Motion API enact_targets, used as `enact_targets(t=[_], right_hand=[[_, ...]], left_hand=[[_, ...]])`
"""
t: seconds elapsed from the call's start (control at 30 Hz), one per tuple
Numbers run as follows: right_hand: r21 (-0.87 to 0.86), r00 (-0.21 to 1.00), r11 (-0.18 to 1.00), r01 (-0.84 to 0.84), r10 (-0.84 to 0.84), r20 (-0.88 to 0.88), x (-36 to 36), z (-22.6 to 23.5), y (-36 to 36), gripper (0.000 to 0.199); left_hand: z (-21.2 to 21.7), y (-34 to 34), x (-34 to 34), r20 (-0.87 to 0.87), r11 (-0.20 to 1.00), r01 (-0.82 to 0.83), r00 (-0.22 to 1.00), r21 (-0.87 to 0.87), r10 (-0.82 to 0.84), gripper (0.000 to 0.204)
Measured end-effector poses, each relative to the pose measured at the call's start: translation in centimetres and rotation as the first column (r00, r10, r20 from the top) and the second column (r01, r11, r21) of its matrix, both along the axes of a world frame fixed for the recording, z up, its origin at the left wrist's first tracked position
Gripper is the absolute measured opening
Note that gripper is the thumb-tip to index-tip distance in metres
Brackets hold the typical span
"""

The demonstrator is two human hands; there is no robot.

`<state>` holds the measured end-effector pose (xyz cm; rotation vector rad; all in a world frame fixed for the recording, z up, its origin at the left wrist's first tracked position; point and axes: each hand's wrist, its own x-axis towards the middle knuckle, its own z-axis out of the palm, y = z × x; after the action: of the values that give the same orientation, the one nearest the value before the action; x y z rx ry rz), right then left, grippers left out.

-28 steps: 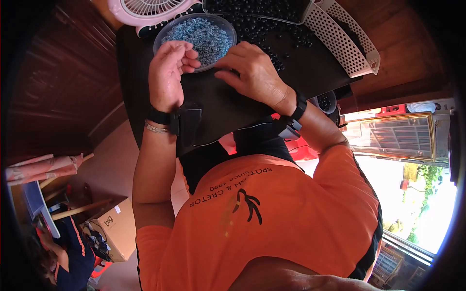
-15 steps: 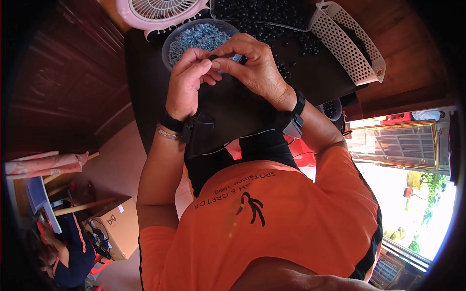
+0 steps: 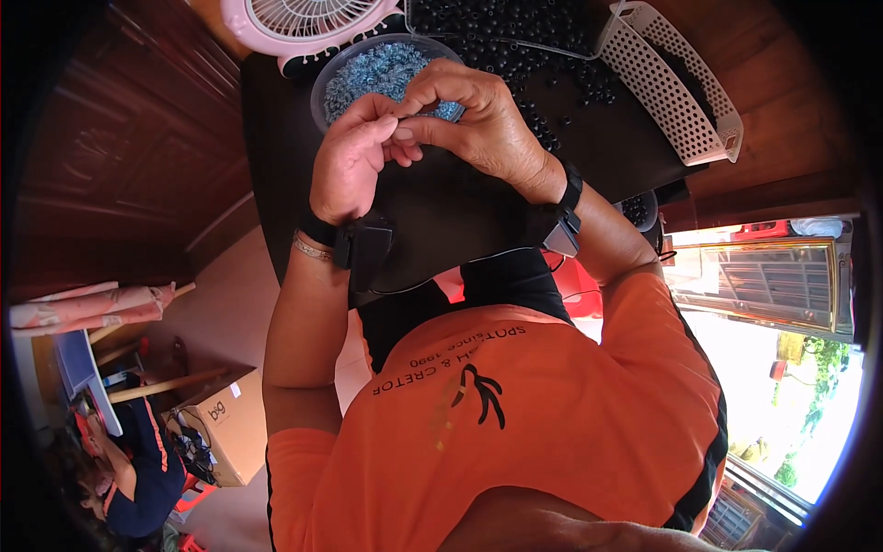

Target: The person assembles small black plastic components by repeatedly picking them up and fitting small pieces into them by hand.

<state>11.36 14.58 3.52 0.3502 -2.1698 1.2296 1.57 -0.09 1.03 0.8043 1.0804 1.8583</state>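
Observation:
My left hand (image 3: 348,170) and my right hand (image 3: 497,129) meet fingertip to fingertip over the dark table (image 3: 441,216). Both thumbs and forefingers are pinched together; whatever sits between them is hidden by the fingers. Just beyond, partly covered by my hands, stands a clear plastic bowl (image 3: 318,99) filled with small translucent blue pieces (image 3: 372,74). Past my right hand, many small round black beads (image 3: 501,60) lie heaped, with some strewn loosely toward the right. Each wrist wears a black strap with a dark device on it.
A pink fan (image 3: 313,32) stands at the far left of the table. On the right edge lies a white perforated basket (image 3: 662,106). Lower right, a tub (image 3: 651,210) holds more black beads. Another person (image 3: 152,483) sits at the lower left near a cardboard box (image 3: 237,437).
A small black piece showed between my fingertips before; now the fingers hide it. My fingertips have shifted slightly lower and closed tighter. The whole view has moved a little.

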Motion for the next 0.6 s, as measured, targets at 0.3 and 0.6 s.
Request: enact_targets(t=[0.3, 0.6], right_hand=[[-0.490, 0.916, 0.863, -0.123, 0.289, 0.278, 0.0, 0.0, 1.0, 0.012], [-0.379, 0.798, 0.924, -0.059, 0.272, 0.539, -1.5, 1.1, 2.3, 0.016]], left_hand=[[0.3, 0.1, 0.4, -0.379, 0.979, -0.176, 0.917, -0.107, 0.123, 0.017], [0.7, -0.1, 1.0, -0.759, 0.913, -0.408, 0.599, -0.014, 0.256, 0.011]])
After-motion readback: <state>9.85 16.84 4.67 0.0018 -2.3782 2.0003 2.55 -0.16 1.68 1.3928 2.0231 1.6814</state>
